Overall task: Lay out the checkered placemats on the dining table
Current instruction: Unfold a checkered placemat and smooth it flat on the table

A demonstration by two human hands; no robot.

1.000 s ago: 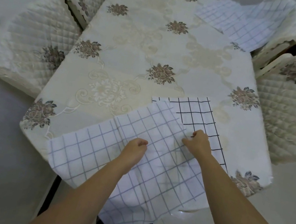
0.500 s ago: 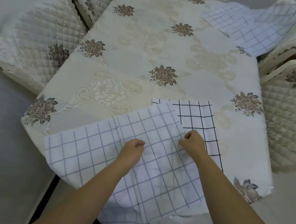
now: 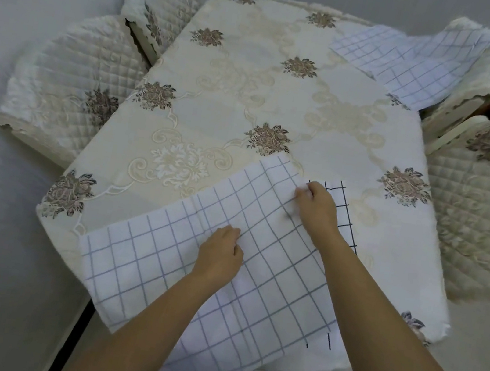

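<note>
A white placemat with grey check lines (image 3: pixel 162 252) lies skewed over the near end of the dining table (image 3: pixel 251 96) and hangs off its front edge. Under it a second placemat with black check lines (image 3: pixel 344 210) shows only as a strip on the right. My left hand (image 3: pixel 219 255) is closed, pinching the grey-checked placemat near its middle. My right hand (image 3: pixel 317 209) pinches the same placemat close to its far right corner. A third checkered placemat (image 3: pixel 410 64) lies at the table's far right corner, partly over a chair.
The table wears a cream cloth with brown flower prints. Quilted chairs stand at the left (image 3: pixel 70 87), far left (image 3: pixel 157 1), far right (image 3: pixel 482 56) and right (image 3: pixel 485 197). A grey wall runs along the left and back.
Both hands have pushed the grey-checked placemat farther onto the table and to the right. It now hides most of the black-checked placemat. The right hand moved forward toward the mat's far corner.
</note>
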